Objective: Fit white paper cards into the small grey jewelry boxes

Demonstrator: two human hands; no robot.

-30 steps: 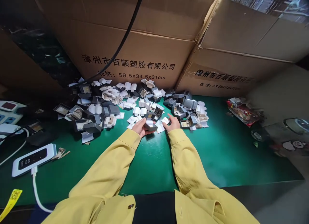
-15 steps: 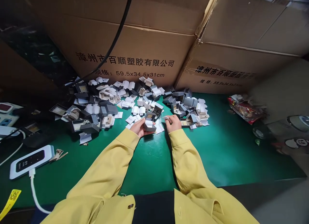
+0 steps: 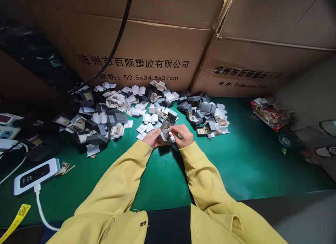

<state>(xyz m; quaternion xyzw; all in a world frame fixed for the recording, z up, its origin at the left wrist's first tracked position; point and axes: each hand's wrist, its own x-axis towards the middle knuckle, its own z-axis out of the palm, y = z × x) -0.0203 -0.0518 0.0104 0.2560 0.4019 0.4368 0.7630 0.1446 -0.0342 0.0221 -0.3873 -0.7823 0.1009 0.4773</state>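
Note:
My left hand (image 3: 153,138) is wrapped round the left side of a small dark open box (image 3: 166,140), whose inside faces up. My right hand (image 3: 183,135) is at the right side of the box, with thumb and finger pinched at its opening; what they hold, if anything, is too small to name. Just behind my hands stands another dark open box (image 3: 172,117). Small white cards (image 3: 141,129) lie on the green table (image 3: 162,177) to the left of it.
Heaps of dark boxes and white papers (image 3: 120,118) lie behind and left, with more dark boxes (image 3: 207,109) behind right. Large cartons (image 3: 147,44) stand at the back. A white device (image 3: 36,175) with a cable is at left, a red packet (image 3: 270,114) at right.
My right hand has moved left, from beside the box to its opening. The small box in my left hand now shows its inside, with white flaps visible. The camera view has shifted slightly.

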